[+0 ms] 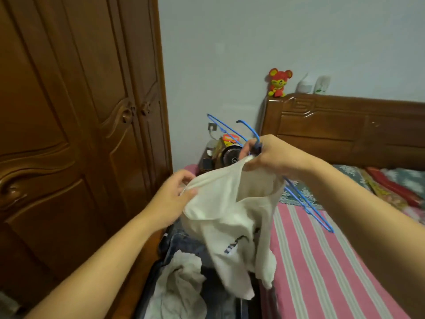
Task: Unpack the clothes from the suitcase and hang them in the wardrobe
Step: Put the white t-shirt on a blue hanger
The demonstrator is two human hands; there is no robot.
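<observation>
Crumpled clothes (184,284) lie nearest, in the suitcase (264,302) between wardrobe (76,111) at left and striped bed (322,261) at right. Above them hangs a white shirt (230,215). Left hand (174,199) pinches its left edge between thumb and curled fingers. Right hand (264,157) grips the shirt's top together with blue hangers (305,201), fingers closed around both. Farther off, a red toy (279,82) sits on the headboard (345,130).

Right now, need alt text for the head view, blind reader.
A person's two hands hold up a cream-white T-shirt: the left hand pinches one edge, and the right hand grips the other edge plus thin blue wire hangers. Below lie more clothes; a closed brown wooden wardrobe stands left, a pink-striped bed right.
</observation>
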